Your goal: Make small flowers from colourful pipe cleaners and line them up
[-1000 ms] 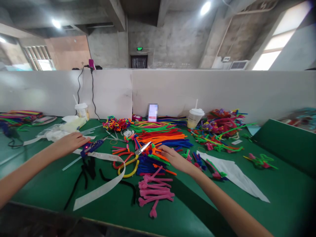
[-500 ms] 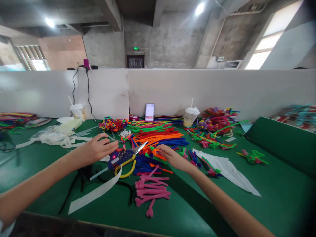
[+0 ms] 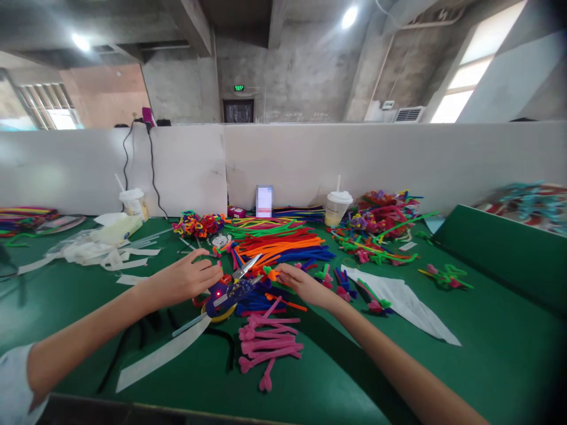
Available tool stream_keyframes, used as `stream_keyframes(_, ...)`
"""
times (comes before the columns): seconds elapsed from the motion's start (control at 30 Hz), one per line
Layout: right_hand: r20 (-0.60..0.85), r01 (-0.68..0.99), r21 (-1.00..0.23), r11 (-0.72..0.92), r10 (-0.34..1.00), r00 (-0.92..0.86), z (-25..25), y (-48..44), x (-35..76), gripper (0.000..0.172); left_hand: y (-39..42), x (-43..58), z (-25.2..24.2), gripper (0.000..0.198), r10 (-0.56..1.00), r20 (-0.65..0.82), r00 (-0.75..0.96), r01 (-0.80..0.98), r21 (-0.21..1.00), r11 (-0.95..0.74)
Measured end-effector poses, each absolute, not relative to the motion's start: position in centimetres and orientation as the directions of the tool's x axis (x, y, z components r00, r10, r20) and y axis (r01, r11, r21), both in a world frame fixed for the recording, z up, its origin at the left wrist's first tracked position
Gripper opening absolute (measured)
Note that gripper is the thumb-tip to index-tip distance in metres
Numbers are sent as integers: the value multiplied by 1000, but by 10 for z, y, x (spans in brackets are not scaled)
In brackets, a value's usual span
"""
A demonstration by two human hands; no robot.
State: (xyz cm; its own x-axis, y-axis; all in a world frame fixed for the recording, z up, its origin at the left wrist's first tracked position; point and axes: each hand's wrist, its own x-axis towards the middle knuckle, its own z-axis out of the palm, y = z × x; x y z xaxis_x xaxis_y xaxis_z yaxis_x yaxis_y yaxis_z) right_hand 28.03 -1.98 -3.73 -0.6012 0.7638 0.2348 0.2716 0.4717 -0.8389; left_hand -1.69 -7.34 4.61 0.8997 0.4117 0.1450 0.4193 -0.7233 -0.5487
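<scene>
My left hand (image 3: 188, 278) is closed around a dark blue hot glue gun (image 3: 230, 297) with a lit red light. A clear glue stick (image 3: 190, 324) sticks out of its back end. Its nozzle points up and right, towards my right hand (image 3: 305, 284). Between the pinched fingertips of that hand is a small orange and green pipe-cleaner piece (image 3: 271, 273). Partly under the glue gun lie yellow-handled scissors (image 3: 247, 267), blades pointing away. Pink pipe-cleaner pieces with looped ends (image 3: 270, 345) lie in front of my hands.
Bundles of orange, red, green and blue pipe cleaners (image 3: 283, 245) lie behind my hands. A lidded cup (image 3: 338, 208) and a phone (image 3: 264, 200) stand at the back. White paper (image 3: 398, 298) and finished-looking coloured pieces (image 3: 447, 276) lie right; a white strip (image 3: 163, 354) lies front left.
The glue gun has turned and shifted right, its nozzle now close to the orange and green piece. My left hand has closed on it. My right hand stays pinched.
</scene>
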Motion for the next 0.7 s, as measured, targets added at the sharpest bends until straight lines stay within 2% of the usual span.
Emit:
stream_keyframes(0.2, 232, 270, -836, 477, 754, -615, -32, -23, 279, 35, -71, -15, 41, 30, 378, 120, 918, 370, -600, -710)
stream_keyframes(0.7, 233, 294, -812, 505, 741, -630, -29, -25, 278, 36, -71, -12, 40, 26, 364, 104, 926, 352, -590, -727)
